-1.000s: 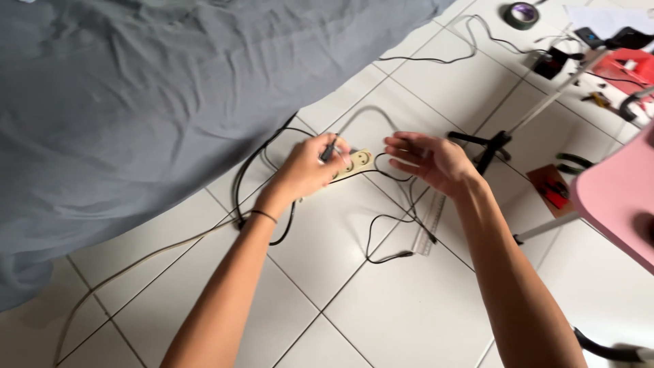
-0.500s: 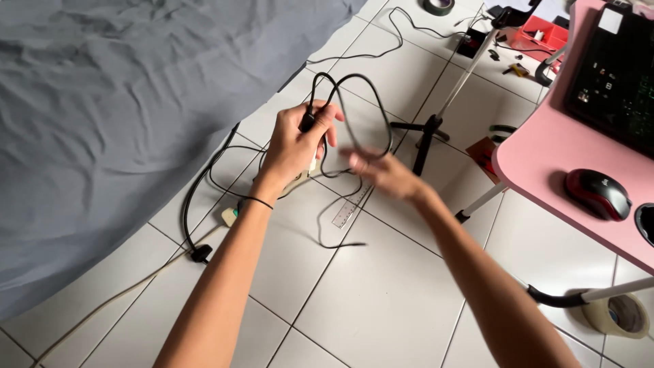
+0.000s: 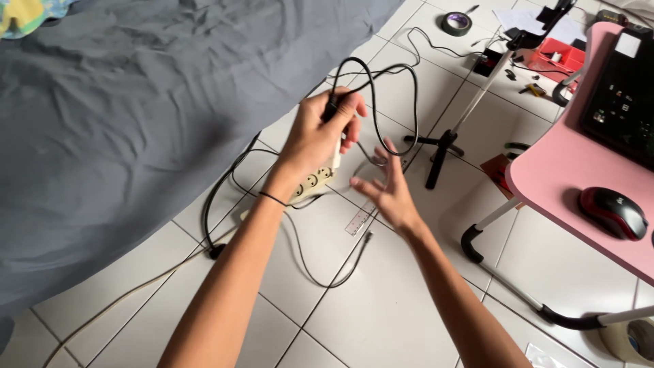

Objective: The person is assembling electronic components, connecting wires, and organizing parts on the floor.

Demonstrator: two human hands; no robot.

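My left hand (image 3: 319,135) is raised above the white tiled floor and grips the plug end of a thin black cable (image 3: 381,82). The cable loops up and to the right of the fingers, then hangs down to the floor, where its free end (image 3: 368,236) lies. My right hand (image 3: 387,187) is just below and right of the left, fingers spread, touching or nearly touching the hanging cable. A cream power strip (image 3: 310,182) lies on the floor under my left wrist, with a beige cord (image 3: 129,293) running off to the lower left.
A grey bedsheet (image 3: 136,102) fills the left side. On the right is a pink table (image 3: 565,177) with a red and black mouse (image 3: 612,211) and a dark laptop (image 3: 623,88). A black tripod (image 3: 443,146), clear ruler (image 3: 359,221), tape roll (image 3: 456,23) and red tray (image 3: 555,54) lie on the floor.
My left hand has lifted the cable end up from the power strip. My right hand moved under it and spread its fingers. The view shifted to show the pink table.
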